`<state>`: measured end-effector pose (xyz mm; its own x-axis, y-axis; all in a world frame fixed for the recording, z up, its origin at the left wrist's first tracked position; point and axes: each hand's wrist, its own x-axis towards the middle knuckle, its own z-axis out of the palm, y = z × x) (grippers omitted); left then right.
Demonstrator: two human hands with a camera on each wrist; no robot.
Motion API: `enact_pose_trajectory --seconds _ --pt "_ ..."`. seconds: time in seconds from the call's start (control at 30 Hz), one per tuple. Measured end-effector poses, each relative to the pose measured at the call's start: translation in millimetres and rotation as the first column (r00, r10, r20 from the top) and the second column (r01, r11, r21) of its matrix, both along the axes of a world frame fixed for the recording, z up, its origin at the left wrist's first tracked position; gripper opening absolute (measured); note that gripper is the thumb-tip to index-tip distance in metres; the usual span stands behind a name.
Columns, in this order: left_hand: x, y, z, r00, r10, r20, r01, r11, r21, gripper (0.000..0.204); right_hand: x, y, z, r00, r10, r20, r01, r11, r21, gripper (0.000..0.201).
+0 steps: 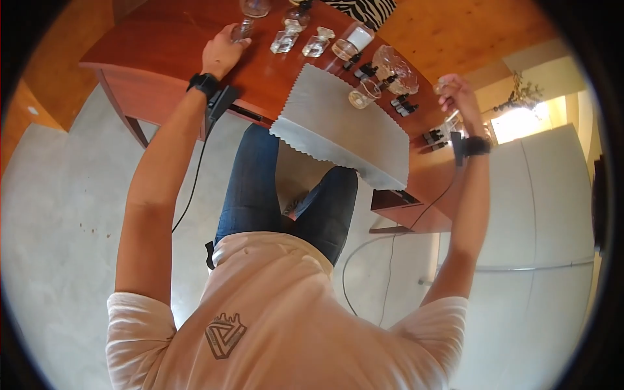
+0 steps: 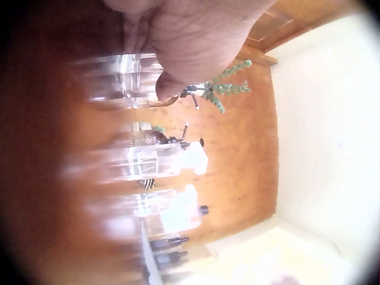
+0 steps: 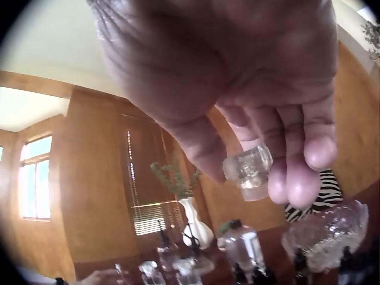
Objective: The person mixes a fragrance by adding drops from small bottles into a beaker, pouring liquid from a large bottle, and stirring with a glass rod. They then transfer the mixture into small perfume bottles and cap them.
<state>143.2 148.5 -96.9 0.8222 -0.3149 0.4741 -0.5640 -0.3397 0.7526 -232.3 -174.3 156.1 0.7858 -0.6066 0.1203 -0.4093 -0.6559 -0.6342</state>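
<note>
At the table's far left, my left hand (image 1: 222, 52) has its fingers and thumb round a clear glass bottle (image 1: 242, 31), which shows in the left wrist view as a glass vessel (image 2: 127, 81) standing on the table. Raised at the right, my right hand (image 1: 460, 97) pinches a small clear faceted stopper (image 3: 250, 167) between thumb and fingers, above the tabletop. Two square glass bottles with clear stoppers, one (image 1: 284, 41) beside the other (image 1: 316, 44), stand to the right of my left hand.
A grey zigzag-edged cloth (image 1: 338, 123) hangs over the table's front edge, with a glass beaker (image 1: 364, 96) on it. Dark dropper bottles (image 1: 404, 105), a crystal bowl (image 1: 396, 68) and a larger glass jar (image 1: 353, 41) stand behind. Cables hang from both wrists.
</note>
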Motion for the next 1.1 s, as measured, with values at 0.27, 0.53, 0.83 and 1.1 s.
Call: enact_pose_trajectory --seconds 0.27,0.53,0.83,1.1 --pt "-0.6 2.7 8.4 0.998 -0.013 -0.069 0.016 0.999 0.048 0.052 -50.9 -59.1 -179.3 0.99 0.136 -0.033 -0.136 0.99 -0.018 0.017" --pt "-9.2 4.5 18.2 0.991 -0.018 -0.136 0.03 0.995 0.093 0.052 -55.6 -27.3 -182.0 0.99 -0.054 -0.131 0.034 0.988 -0.153 0.042" --pt "-13.5 5.9 19.8 0.991 0.006 -0.134 0.004 0.997 0.071 0.05 -18.5 11.0 -67.7 0.991 0.086 0.105 -0.081 0.995 -0.053 0.034" --pt "-7.8 7.5 11.7 0.996 -0.011 -0.091 0.014 0.999 0.04 0.046 87.2 105.4 -46.4 0.833 0.536 0.141 -0.488 0.83 -0.272 0.027"
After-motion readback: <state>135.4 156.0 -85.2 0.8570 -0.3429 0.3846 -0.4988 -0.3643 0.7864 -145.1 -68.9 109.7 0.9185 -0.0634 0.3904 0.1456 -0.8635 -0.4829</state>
